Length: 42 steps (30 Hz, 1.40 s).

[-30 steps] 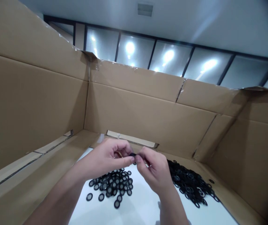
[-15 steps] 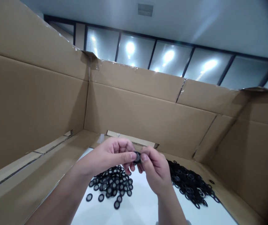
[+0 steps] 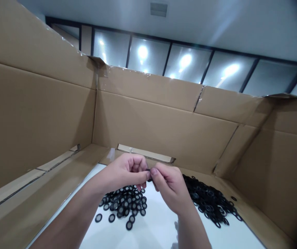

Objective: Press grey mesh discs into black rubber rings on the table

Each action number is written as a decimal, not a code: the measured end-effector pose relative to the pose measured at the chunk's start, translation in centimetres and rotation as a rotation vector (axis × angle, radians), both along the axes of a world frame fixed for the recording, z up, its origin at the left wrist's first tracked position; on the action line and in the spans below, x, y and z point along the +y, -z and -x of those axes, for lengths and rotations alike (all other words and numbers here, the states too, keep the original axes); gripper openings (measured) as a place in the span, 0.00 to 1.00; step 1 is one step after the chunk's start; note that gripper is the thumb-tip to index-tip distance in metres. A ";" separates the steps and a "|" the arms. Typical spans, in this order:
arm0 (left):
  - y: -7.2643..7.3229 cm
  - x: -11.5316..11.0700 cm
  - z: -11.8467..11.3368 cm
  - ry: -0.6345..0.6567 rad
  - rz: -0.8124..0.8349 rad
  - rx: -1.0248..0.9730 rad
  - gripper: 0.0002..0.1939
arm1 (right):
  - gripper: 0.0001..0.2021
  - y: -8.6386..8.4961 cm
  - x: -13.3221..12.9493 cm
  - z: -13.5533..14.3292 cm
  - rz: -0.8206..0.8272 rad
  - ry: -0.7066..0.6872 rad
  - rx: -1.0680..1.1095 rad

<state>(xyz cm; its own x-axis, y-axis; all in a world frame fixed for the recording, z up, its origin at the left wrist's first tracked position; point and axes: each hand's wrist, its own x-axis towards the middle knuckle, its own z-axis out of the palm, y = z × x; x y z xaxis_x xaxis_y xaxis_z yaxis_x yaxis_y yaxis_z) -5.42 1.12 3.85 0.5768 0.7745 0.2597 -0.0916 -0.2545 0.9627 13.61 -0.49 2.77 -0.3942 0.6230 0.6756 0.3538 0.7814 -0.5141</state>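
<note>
Both hands meet above the white work surface point(image 3: 156, 224), pinching one small black ring washer point(image 3: 150, 180) between them. My left hand point(image 3: 130, 171) has its thumb and fingers closed on the washer's left side. My right hand point(image 3: 168, 185) grips the right side, thumb on top. Most of the washer is hidden by the fingertips, and it looks nearly edge-on. Below my left hand lies a pile of black washers with grey mesh-like centres point(image 3: 122, 204). To the right of my right hand is a heap of plain black rings point(image 3: 209, 202) with open centres.
Tall cardboard walls point(image 3: 148, 117) enclose the surface at the back, left and right. A cardboard strip point(image 3: 145, 153) lies along the foot of the back wall. One loose ring point(image 3: 233, 198) rests apart near the right heap. Windows point(image 3: 187, 62) show beyond the box.
The washer has tilted from showing its grey centre to nearly edge-on. My right hand has shifted slightly left, and its fingers now cover more of the washer. Both piles look the same.
</note>
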 end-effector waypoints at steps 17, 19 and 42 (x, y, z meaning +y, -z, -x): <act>0.0 0.4 0.3 0.139 0.001 -0.131 0.11 | 0.21 0.8 0.7 -0.2 0.057 -0.038 0.061; 0.3 0.8 0.1 0.183 0.004 -0.163 0.11 | 0.22 0.8 0.8 -0.2 0.065 -0.050 0.081; 0.2 1.1 -0.8 -0.034 0.014 -0.208 0.09 | 0.11 -0.4 0.3 -1.1 -0.055 0.087 -0.026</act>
